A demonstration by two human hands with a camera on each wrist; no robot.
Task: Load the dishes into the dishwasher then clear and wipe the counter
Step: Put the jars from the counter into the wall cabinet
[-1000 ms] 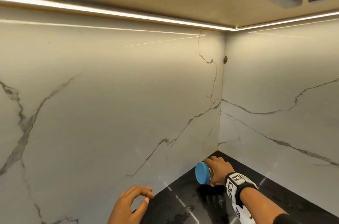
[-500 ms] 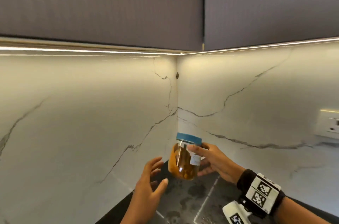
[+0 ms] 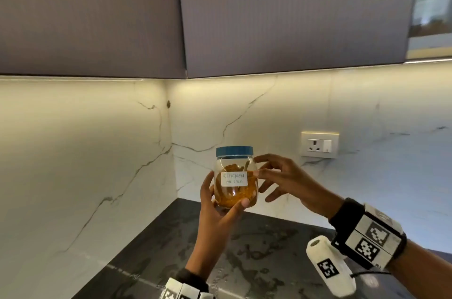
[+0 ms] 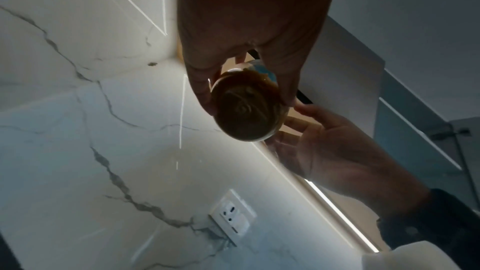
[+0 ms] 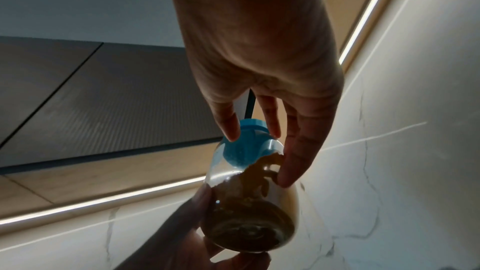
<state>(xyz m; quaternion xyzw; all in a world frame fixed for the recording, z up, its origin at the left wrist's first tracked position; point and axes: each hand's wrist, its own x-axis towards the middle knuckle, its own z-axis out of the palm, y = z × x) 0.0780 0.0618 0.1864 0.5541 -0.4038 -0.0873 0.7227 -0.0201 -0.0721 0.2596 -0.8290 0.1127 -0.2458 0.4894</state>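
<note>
The spice jar (image 3: pixel 235 177) is held upright in the air between the two hands, above the dark tabletop (image 3: pixel 264 247) and below the closed wall cabinets (image 3: pixel 281 15). It faces the person with its handwritten label readable, which suggests they are checking what it is before deciding where it goes while clearing.

The left hand (image 3: pixel 216 210) carries it from below, palm up, thumb and fingers curled round the lower belly of the glass. The right hand (image 3: pixel 285 182) comes in from the side. Its straightened fingertips (image 5: pixel 285 180) just touch the jar's shoulder beside the blue lid (image 3: pixel 234 151), steadying rather than clasping. Both forearms angle up from the tabletop.
</note>
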